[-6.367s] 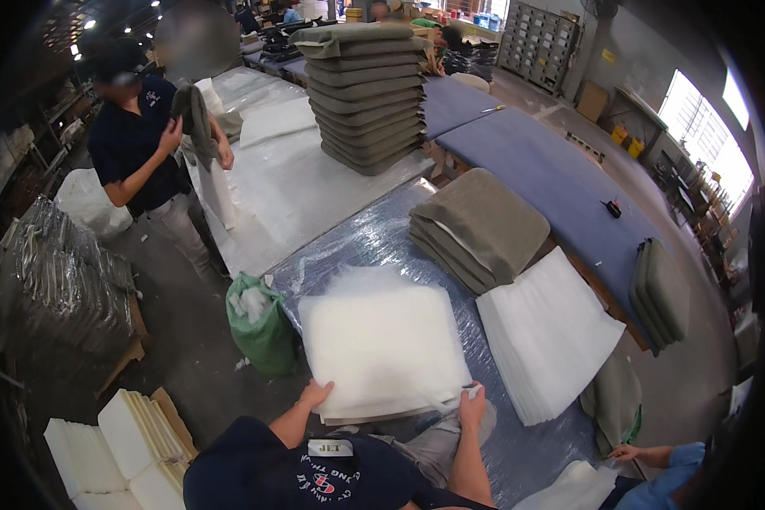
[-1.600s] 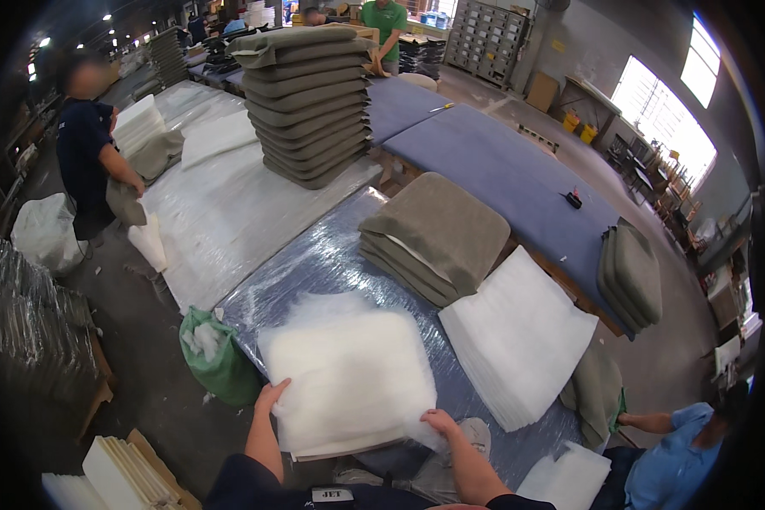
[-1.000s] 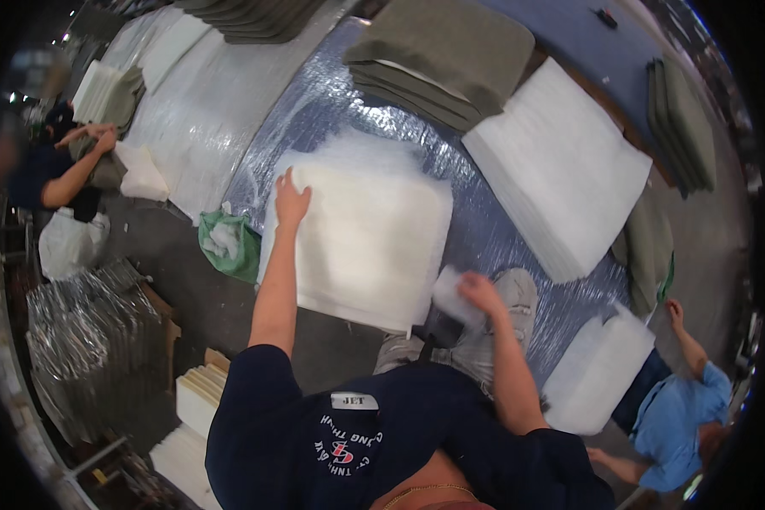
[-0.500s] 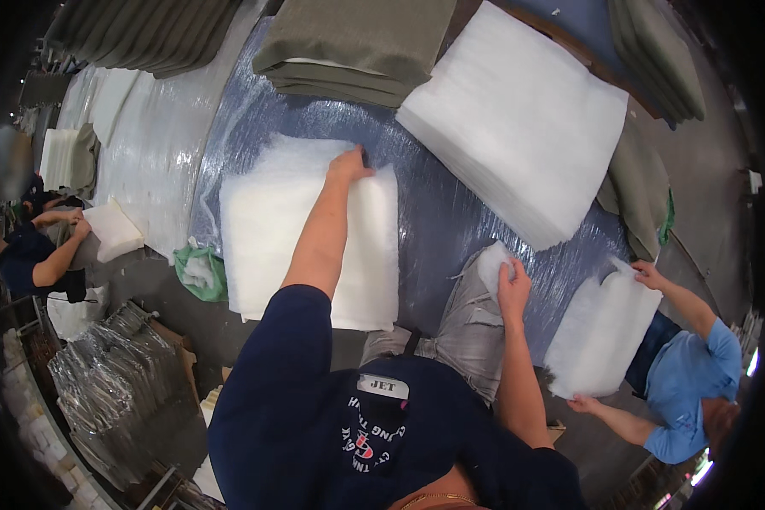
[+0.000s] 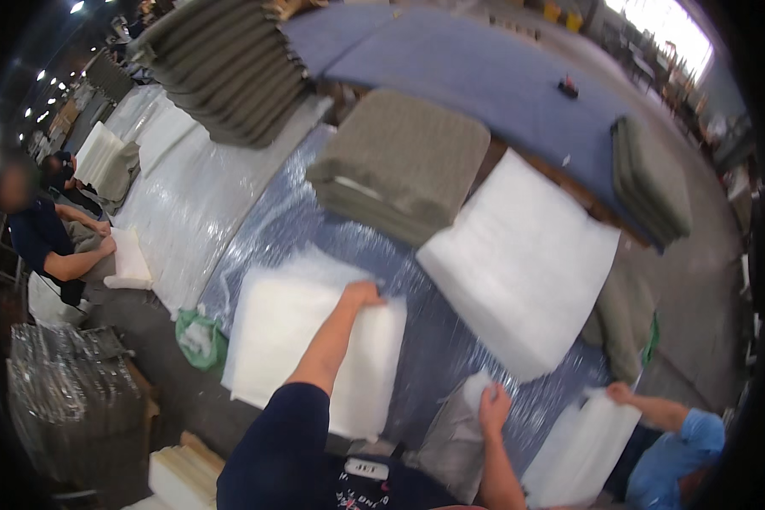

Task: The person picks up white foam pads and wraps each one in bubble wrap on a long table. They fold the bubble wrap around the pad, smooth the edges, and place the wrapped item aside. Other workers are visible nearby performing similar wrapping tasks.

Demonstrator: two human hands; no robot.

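A cream foam pad (image 5: 314, 348) lies in front of me, with thin white wadding (image 5: 319, 265) sticking out past its far edge. My left hand (image 5: 364, 294) is closed at the pad's far right corner, its fingers curled over the wadding edge there. Above my lap, my right hand (image 5: 494, 410) pinches a small tuft of white wadding (image 5: 478, 389). The tuft is apart from the pad.
A stack of white wadding sheets (image 5: 523, 263) lies ahead right, beside a grey-green cushion stack (image 5: 399, 157). Plastic film covers the blue table (image 5: 433, 314). A person in blue (image 5: 680, 450) handles a white sheet (image 5: 582, 450) at right; another person (image 5: 59, 242) works at left.
My view has tilted upward, so everything sits lower in the picture and more of the far room shows. Both hands keep their holds, close to the same places on the pad and above my lap.
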